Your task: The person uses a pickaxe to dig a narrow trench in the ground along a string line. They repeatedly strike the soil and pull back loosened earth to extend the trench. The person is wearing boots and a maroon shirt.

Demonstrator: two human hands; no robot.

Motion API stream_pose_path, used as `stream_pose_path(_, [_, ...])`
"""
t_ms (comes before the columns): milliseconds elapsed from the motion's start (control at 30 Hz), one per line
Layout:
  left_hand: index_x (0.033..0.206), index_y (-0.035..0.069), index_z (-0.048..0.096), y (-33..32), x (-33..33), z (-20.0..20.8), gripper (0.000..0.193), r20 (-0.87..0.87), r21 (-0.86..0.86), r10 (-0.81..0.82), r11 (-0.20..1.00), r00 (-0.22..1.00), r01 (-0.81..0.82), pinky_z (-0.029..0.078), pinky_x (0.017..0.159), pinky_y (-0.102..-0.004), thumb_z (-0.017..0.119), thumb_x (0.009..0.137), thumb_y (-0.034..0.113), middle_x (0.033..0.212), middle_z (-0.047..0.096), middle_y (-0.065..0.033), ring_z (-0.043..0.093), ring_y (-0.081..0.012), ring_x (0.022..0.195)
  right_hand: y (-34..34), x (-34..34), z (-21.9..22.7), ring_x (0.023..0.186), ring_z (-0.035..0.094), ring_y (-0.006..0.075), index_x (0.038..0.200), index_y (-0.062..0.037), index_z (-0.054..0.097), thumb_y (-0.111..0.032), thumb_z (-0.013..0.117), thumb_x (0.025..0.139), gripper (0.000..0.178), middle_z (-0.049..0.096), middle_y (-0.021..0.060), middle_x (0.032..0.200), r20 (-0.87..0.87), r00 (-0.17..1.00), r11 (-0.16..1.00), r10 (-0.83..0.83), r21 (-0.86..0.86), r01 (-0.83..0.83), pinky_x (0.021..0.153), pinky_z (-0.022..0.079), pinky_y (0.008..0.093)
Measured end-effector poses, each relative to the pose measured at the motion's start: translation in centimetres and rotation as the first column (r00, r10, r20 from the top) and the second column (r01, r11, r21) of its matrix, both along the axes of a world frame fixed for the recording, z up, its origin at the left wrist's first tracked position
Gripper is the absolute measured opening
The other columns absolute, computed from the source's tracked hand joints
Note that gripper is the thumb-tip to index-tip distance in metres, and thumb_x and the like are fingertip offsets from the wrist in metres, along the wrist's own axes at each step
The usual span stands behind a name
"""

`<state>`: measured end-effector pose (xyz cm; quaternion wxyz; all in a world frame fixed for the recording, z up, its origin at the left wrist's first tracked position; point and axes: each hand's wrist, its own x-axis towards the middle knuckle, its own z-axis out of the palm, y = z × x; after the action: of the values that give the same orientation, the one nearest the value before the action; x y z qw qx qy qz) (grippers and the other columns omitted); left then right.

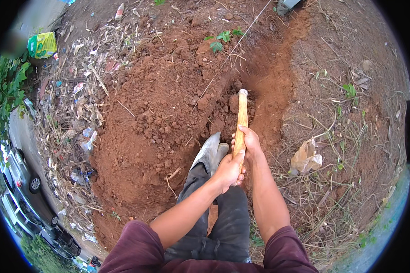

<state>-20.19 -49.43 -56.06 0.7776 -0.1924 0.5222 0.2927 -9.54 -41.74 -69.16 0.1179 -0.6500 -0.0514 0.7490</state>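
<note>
Both of my hands are wrapped round a pale wooden tool handle [242, 113] that points away from me over a dug trench [273, 98] in red soil. My left hand [230, 173] grips its near end, close to my body. Just ahead of it, my right hand [249, 142] closes round the shaft. At the far end of the handle is a small whitish tip; what kind of tool head it has, I cannot make out. Loose clods [217, 125] lie below the handle, beside my grey boots [209, 152].
A mound of loose red earth [146, 132] rises left of the trench, with a thin string [232, 51] stretched across. Litter and dry leaves [84, 98] lie farther left, near parked cars [25, 170]. On the right bank are a crumpled tan bag [306, 158] and dry grass [332, 214].
</note>
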Motion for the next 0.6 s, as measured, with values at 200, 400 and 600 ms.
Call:
stream_pose_path(200, [0.105, 0.009, 0.048, -3.3, 1.9, 0.2, 0.034, -0.082, 0.045, -0.034, 0.998, 0.996, 0.038, 0.036, 0.042, -0.0253, 0.051, 0.108, 0.043, 0.077, 0.052, -0.0023, 0.044, -0.0089, 0.051, -2.7, 1.2, 0.0, 0.063, 0.064, 0.0280, 0.111, -0.0041, 0.049, -0.027, 0.061, 0.101, 0.027, 0.061, 0.0131, 0.082, -0.011, 1.000, 1.000, 0.012, 0.012, -0.012, 0.051, 0.056, 0.0451])
stream_pose_path(400, [0.108, 0.010, 0.047, -7.7, 2.5, -1.0, 0.034, -0.087, 0.060, -0.033, 0.998, 0.996, 0.038, 0.036, 0.041, -0.0256, 0.052, 0.107, 0.043, 0.077, 0.051, -0.0005, 0.044, -0.0082, 0.051, -5.8, 0.6, 0.2, 0.055, 0.061, 0.0278, 0.107, 0.0020, 0.053, -0.025, 0.061, 0.099, 0.029, 0.060, 0.0137, 0.078, 0.076, 0.996, 0.998, 0.053, 0.035, -0.056, 0.047, 0.053, 0.0458])
stream_pose_path(600, [0.111, 0.003, 0.052, -7.6, 4.0, -0.1, 0.030, -0.372, 0.273, -0.117, 0.934, 0.921, 0.229, 0.041, 0.046, -0.0300, 0.052, 0.107, 0.033, 0.074, 0.055, -0.0041, 0.052, -0.0119, 0.055, -4.6, 1.6, 0.9, 0.057, 0.062, 0.0230, 0.097, 0.0005, 0.057, -0.026, 0.064, 0.096, 0.028, 0.062, 0.0118, 0.075, 0.014, 0.997, 0.996, 0.079, 0.043, -0.080, 0.049, 0.054, 0.0392])
